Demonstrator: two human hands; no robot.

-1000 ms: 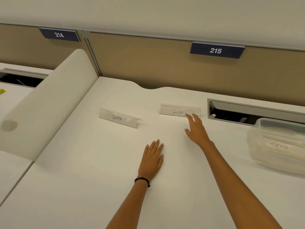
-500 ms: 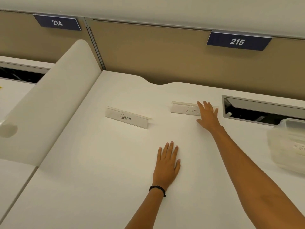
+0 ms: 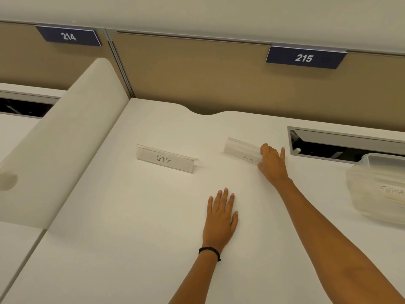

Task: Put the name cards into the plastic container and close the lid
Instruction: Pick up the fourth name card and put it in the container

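Note:
Two clear name cards are on the white desk. The "GAMA" card [image 3: 165, 158] stands upright at centre left. The "LION" card [image 3: 241, 150] is tilted and lifted at its right end, where my right hand [image 3: 272, 164] grips it between thumb and fingers. My left hand [image 3: 221, 218] lies flat on the desk, fingers spread, holding nothing. A translucent plastic container [image 3: 377, 187] sits at the right edge of the view, with a "SIGMA" card visible inside through its wall.
A white curved divider [image 3: 65, 139] rises along the desk's left side. A tan partition with plates 214 and 215 closes the back. A recessed cable slot [image 3: 341, 143] opens in the desk behind the container.
My right hand reached forward to the LION card, closed on its right end and tipped it up off the desk. My left hand stayed flat.

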